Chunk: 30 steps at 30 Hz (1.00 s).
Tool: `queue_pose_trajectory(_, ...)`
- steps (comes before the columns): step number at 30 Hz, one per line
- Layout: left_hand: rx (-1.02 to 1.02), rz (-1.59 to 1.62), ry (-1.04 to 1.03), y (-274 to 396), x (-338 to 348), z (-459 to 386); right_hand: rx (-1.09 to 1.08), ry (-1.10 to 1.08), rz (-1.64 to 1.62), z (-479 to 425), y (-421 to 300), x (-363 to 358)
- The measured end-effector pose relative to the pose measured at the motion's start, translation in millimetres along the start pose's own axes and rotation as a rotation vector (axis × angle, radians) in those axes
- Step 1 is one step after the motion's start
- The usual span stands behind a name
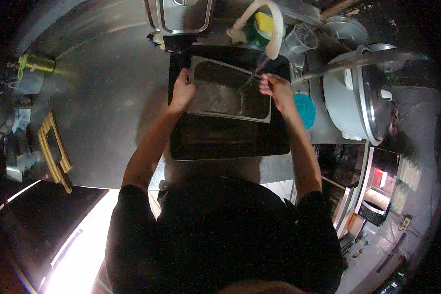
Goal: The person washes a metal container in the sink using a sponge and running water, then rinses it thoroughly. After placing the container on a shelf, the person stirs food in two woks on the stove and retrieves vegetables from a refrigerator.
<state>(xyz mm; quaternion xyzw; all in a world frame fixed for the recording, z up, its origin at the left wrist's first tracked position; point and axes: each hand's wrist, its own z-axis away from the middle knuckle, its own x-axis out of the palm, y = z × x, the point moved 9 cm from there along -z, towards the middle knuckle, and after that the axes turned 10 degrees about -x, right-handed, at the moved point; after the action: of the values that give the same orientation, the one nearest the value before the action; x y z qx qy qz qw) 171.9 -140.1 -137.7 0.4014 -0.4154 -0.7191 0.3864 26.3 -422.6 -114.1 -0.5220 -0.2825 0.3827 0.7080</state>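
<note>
A rectangular stainless steel food pan [229,116] is held over the dark sink basin [226,149], its open top facing me. My left hand [184,91] grips its left rim. At the right rim, near the far corner, my right hand [278,89] holds on with bent fingers. From the spout of a pale curved faucet [277,31], a stream of water falls into the pan beside my right hand. Shallow water appears to lie on the pan's bottom, though the dim light blurs it.
Behind the faucet sit a yellow sponge [264,22] and a clear plastic cup [301,38]. Right of the sink are a turquoise cloth-like item [304,110] and a large white rice cooker [343,95]. A steel lid [185,18] lies beyond; a wooden frame [51,143] rests left on the steel counter [106,92].
</note>
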Motion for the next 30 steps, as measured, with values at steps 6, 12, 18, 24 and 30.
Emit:
queue_pose_trajectory(6,0.099,0.042,-0.008,30.3,5.3,7.3,0.074,-0.199,-0.206,-21.6,11.6,77.7)
queue_pose_trajectory(12,0.183,0.114,-0.197,72.5,9.2,27.4,-0.18,-0.468,1.275,-62.6,100.9,31.9)
queue_pose_trajectory(18,0.425,-0.14,-0.029,69.9,40.8,46.1,-0.409,-0.142,1.152,-41.7,155.4,100.9)
queue_pose_trajectory(24,0.386,0.039,0.021,41.3,37.9,31.2,-0.679,-0.314,0.293,35.4,122.8,173.3)
queue_pose_trajectory(30,0.279,0.005,-0.086,76.3,3.6,39.4,-0.382,-0.543,1.207,3.1,124.9,42.7)
